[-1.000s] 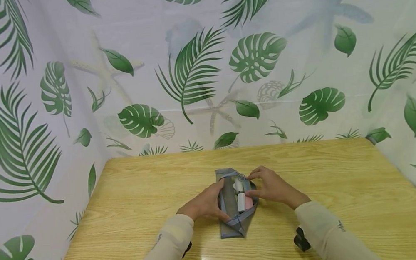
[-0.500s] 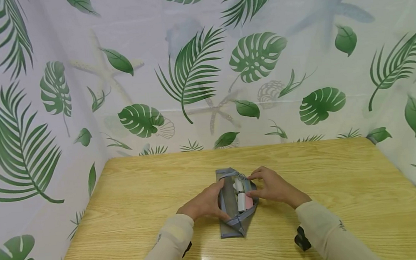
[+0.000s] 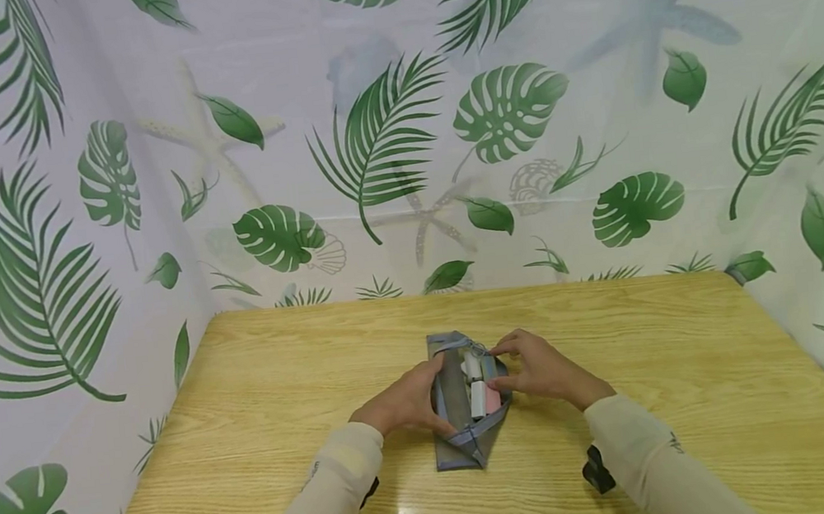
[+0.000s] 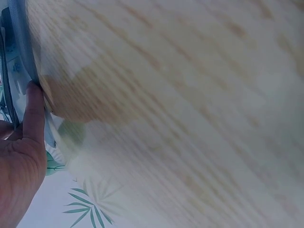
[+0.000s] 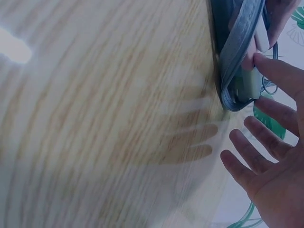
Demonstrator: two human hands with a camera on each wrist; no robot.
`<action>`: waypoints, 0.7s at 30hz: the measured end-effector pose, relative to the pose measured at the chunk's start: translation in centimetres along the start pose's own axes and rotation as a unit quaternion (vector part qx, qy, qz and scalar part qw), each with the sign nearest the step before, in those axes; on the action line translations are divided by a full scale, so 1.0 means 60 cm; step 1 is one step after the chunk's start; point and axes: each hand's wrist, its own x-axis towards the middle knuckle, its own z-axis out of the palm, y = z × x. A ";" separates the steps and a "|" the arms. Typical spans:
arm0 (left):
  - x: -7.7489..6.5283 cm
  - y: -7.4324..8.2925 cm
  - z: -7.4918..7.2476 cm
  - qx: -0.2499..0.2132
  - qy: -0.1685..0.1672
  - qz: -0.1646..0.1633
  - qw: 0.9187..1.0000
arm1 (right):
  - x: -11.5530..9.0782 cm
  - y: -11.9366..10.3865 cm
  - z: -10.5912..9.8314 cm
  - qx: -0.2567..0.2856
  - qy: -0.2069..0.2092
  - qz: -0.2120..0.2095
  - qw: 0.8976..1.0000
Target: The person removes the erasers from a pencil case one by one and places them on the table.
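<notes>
A grey mesh zip pouch [image 3: 456, 393] lies on the table with its mouth spread wide. My left hand [image 3: 407, 400] holds the pouch's left side, thumb at the near end of the mouth and fingers at the far end. Inside are a white block [image 3: 478, 401], a pink block [image 3: 494, 400], another white piece [image 3: 473, 365] and a pale blue block [image 3: 489, 365]. Thumb and index finger of my right hand [image 3: 542, 370] pinch the pale blue block by its ends. In the right wrist view the other fingers [image 5: 242, 147] spread away from the pouch's zip edge.
The wood-grain table [image 3: 301, 342] stretches out around the pouch. A white curtain with green leaves [image 3: 511, 111] hangs behind it and along both sides. Under my right sleeve shows a black wrist device [image 3: 598, 472].
</notes>
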 end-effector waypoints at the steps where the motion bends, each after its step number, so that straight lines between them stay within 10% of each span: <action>1: 0.000 0.000 0.000 0.000 0.000 0.000 1.000 | 0.000 0.000 0.000 -0.001 -0.001 0.001 1.000; 21: 0.000 -0.001 0.001 -0.014 0.004 0.006 1.000 | -0.001 -0.005 -0.004 -0.002 -0.009 0.000 1.000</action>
